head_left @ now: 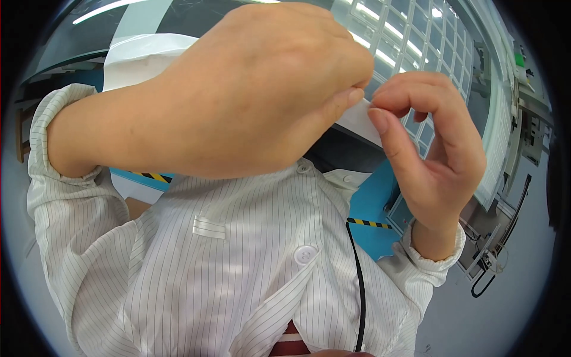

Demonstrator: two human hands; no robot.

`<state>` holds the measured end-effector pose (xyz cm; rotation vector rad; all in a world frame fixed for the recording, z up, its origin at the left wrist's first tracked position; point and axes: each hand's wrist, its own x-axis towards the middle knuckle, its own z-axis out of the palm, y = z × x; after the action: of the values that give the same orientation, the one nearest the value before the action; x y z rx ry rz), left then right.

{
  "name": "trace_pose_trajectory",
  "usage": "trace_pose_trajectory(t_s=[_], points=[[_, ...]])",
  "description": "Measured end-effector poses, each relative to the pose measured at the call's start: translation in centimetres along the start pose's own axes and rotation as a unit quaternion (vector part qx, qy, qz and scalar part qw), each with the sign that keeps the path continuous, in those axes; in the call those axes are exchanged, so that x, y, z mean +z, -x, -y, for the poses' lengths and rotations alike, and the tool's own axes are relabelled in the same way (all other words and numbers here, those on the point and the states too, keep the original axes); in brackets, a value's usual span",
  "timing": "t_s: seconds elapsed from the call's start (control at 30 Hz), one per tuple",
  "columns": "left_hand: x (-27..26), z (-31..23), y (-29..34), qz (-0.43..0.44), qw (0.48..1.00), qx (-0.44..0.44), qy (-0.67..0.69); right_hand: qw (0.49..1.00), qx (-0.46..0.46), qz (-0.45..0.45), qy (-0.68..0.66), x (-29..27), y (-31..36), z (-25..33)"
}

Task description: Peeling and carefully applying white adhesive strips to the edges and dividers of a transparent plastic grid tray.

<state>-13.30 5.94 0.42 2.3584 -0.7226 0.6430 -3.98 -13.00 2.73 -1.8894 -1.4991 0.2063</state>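
Note:
My left hand (267, 89) is raised close up, its back turned to view, and it covers much of the upper middle. Its fingers are curled in and mostly hidden, with the thumb tip pressed against them. To its right, my right hand (437, 143) holds thumb and index finger in a pinch, the other fingers bent. The two hands' fingertips are a short way apart. Whatever lies between either hand's fingers, if anything, is too small or hidden to make out. Behind the fingertips shows a white surface (363, 124), partly covered by the hands.
A glossy panel with a white grid (416, 35) stands beyond the hands. A white sheet-like thing (143, 56) lies behind my left forearm. Yellow-black tape (370, 223) crosses a blue surface (369, 202). A black cord (358, 279) hangs over my striped coat (250, 226). Equipment (491, 256) stands at right.

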Motion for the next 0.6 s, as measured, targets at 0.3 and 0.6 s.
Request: trace_pose_trajectory(t_s=[0.3,0.6], points=[[-2.0,-0.2,2.7,-0.018,1.0,0.002,-0.004,0.987,0.103,0.034,-0.116,-1.0,-2.1,0.6],[-4.0,0.7,5.0,-0.01,1.0,-0.002,0.001,0.976,0.187,0.05,-0.098,1.5,-4.8,-0.5]])
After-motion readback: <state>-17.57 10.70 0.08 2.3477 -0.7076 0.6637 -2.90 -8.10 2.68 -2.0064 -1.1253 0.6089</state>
